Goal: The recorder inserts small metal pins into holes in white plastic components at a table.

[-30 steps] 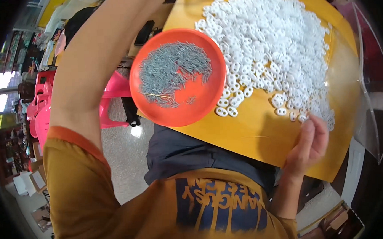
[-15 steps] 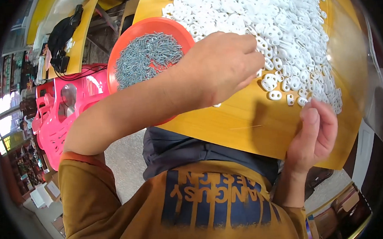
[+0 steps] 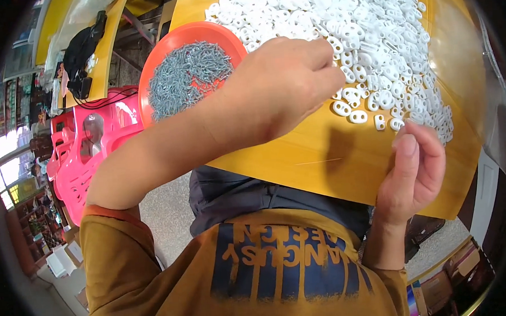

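Left hand (image 3: 292,81): my fingers curl together mid-frame by the heap; I cannot tell if they pinch anything.
Right hand (image 3: 412,172): right of frame, thumb and index tips nearly meet; any grip between them is hidden.
White two-hole pieces (image 3: 364,40): heaped upper right on the yellow tabletop (image 3: 259,160).
Handling: I'd do best taking loose edge pieces singly.

White two-holed ovals (image 3: 368,44) lie in an overlapping heap on a yellow board (image 3: 287,150).
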Available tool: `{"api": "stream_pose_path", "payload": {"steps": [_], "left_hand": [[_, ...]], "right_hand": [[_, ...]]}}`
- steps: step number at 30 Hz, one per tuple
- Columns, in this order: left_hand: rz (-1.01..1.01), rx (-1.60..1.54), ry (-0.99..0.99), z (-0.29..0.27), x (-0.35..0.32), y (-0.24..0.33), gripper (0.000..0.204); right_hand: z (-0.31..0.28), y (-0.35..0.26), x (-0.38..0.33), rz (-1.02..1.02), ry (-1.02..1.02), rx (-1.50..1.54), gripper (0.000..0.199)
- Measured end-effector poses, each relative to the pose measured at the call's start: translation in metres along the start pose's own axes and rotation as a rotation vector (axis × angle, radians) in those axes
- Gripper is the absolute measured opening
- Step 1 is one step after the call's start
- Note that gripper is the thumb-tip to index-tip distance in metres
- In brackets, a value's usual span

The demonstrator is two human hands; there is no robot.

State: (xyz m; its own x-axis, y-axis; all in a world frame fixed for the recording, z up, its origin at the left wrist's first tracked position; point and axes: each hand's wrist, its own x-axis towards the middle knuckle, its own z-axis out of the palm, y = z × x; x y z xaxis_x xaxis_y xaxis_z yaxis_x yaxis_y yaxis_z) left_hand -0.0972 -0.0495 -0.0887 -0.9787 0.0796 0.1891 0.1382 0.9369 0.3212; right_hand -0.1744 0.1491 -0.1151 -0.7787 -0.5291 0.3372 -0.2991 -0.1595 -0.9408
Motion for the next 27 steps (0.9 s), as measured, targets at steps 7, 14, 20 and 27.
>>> {"api": "stream_pose_path", "payload": {"steps": [7, 14, 20, 27], "left_hand": [[0.135, 0.023, -0.063, 0.010, 0.005, -0.001, 0.017], [0.131, 0.027, -0.178, 0.003, 0.018, 0.001, 0.012], [0.211, 0.058, -0.305, -0.010, 0.029, 0.003, 0.013], [-0.028, -0.090, -0.086, -0.020, -0.010, 0.024, 0.010]], "right_hand": [[0.002, 0.000, 0.000, 0.031, 0.034, -0.014, 0.016], [0.002, 0.000, 0.001, 0.031, 0.038, -0.046, 0.015], [0.006, 0.001, 0.001, 0.092, 0.088, -0.052, 0.016], [0.013, -0.002, -0.001, 0.113, 0.195, -0.075, 0.016]]}}
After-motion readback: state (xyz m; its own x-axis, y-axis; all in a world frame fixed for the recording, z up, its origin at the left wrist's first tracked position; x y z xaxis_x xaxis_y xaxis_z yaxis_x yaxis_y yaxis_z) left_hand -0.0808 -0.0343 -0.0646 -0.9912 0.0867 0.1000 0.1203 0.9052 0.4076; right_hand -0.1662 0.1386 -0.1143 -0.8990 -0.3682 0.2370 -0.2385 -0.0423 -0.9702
